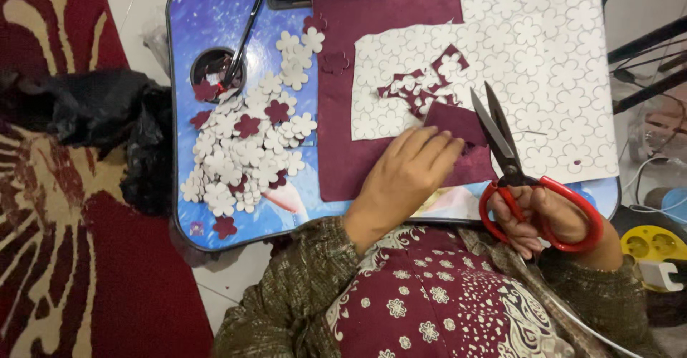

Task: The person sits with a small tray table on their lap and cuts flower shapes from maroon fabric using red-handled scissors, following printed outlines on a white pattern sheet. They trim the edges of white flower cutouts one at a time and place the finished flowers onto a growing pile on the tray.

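My left hand [409, 170] rests flat on a dark red felt piece [458, 125] on the blue lap table [215, 15], fingers pressing its edge. My right hand [545, 215] grips red-handled scissors [512, 161], blades slightly apart and pointing up toward the felt. Beneath lies a white sheet printed with flower outlines [544, 50], partly cut, with scraps [422, 86] on it. A larger dark red felt sheet [358, 22] lies under the white sheet.
A heap of cut white and dark red flower shapes [247, 143] covers the table's left side. A black pen [247, 32] leans in a round cup holder [207, 72]. A black plastic bag [93, 111] lies left on the patterned carpet [86, 272]. A yellow power strip [651, 243] sits right.
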